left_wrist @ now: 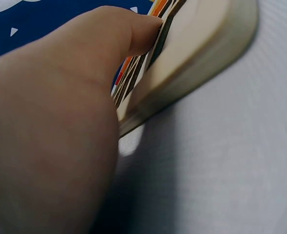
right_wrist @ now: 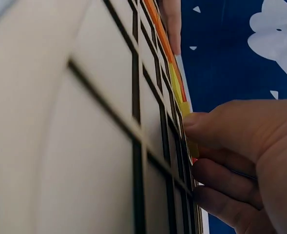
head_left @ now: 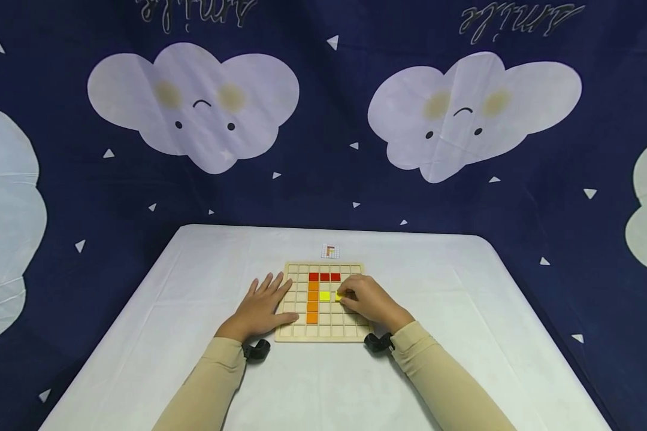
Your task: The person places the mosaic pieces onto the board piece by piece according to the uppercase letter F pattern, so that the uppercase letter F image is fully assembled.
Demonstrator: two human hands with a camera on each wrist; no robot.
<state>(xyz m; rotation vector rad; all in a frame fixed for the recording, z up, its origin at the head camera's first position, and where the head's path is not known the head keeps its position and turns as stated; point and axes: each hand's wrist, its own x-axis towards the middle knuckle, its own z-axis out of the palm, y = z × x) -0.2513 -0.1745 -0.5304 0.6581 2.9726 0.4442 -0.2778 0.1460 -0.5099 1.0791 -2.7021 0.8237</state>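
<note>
A wooden grid board [head_left: 323,333] lies on the table. Three red square tiles [head_left: 324,277] form a row near its far side, and a column of several orange tiles [head_left: 313,306] runs toward me below the leftmost red one. One yellow tile [head_left: 325,296] sits beside the orange column. My right hand [head_left: 371,300] pinches a second yellow tile [head_left: 338,296] between thumb and fingers, just right of the first; the right wrist view shows the thumb [right_wrist: 201,124] at its edge. With fingers spread, my left hand [head_left: 260,306] rests on the board's left edge.
A small printed pattern card [head_left: 330,251] lies just beyond the board's far edge. A white cloth [head_left: 442,269] covers the table. Behind it hangs a dark blue curtain [head_left: 323,197] with clouds and triangles. Each wrist wears a black camera [head_left: 256,351].
</note>
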